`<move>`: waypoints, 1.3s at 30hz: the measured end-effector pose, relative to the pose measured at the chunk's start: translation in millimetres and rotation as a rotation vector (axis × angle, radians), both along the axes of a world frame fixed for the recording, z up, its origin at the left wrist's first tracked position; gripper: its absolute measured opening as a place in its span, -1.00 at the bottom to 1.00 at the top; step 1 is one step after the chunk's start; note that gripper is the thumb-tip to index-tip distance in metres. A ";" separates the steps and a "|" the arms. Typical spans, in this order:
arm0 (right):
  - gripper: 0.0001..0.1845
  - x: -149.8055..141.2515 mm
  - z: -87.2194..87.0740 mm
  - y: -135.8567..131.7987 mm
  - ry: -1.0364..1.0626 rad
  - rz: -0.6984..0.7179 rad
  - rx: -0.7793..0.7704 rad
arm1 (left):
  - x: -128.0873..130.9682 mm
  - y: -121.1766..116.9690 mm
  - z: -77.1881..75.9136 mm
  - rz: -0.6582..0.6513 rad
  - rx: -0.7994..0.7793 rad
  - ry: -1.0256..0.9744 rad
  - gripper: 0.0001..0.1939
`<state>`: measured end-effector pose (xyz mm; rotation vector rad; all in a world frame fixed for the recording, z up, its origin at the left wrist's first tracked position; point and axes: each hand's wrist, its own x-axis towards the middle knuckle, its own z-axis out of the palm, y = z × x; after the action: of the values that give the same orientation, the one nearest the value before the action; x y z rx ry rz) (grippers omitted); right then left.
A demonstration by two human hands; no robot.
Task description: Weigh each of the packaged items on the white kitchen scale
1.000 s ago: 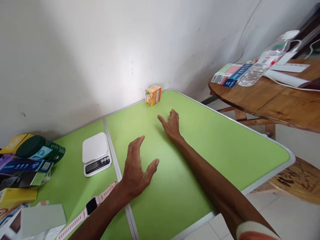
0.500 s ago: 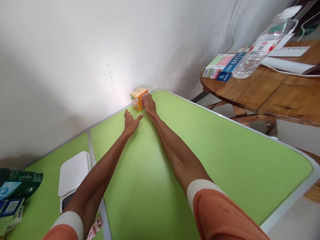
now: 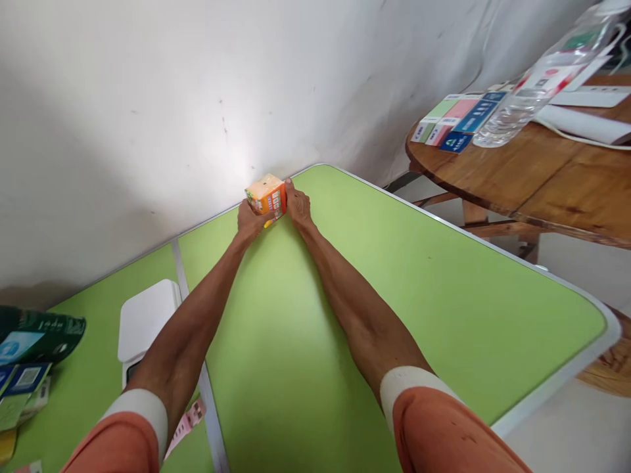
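A small orange printed box (image 3: 269, 189) with a pale top sits at the far edge of the green table (image 3: 305, 341), close to the white wall. My left hand (image 3: 250, 222) grips it from the left and front, the thumb lying across its front face. On the opposite side, my right hand (image 3: 298, 203) presses against the box with its fingers along the right face. The box leans slightly. Its underside and the fingertips behind it are hidden.
At left lie a white scale (image 3: 148, 318), a pink strap-like item (image 3: 186, 424) and a dark green pouch (image 3: 42, 335). On a round wooden table (image 3: 562, 187) at right are a clear bottle (image 3: 532, 92), small boxes (image 3: 461, 121) and a white power strip (image 3: 591, 96).
My left hand has moved up to the box and closed on its left side. The box has turned and tilted a little between my hands. The view has shifted slightly.
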<state>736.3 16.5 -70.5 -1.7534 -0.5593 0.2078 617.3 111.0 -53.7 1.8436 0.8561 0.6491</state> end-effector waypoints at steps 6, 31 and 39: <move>-0.11 -72.9 -2.5 -38.8 0.043 -0.090 -0.001 | -67.4 -49.7 3.7 0.023 0.051 0.173 -0.28; -0.23 -354.6 44.6 -40.3 -0.269 0.567 0.384 | -405.9 -61.9 78.5 0.257 0.230 0.020 -0.28; -0.26 -355.9 23.7 -21.5 -0.361 0.593 0.299 | -404.9 -49.3 52.5 0.310 0.166 -0.034 -0.27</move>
<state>380.5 -4.9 -46.8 -1.3017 -1.3033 0.2055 212.4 61.7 -1.2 1.8559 1.1048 0.9673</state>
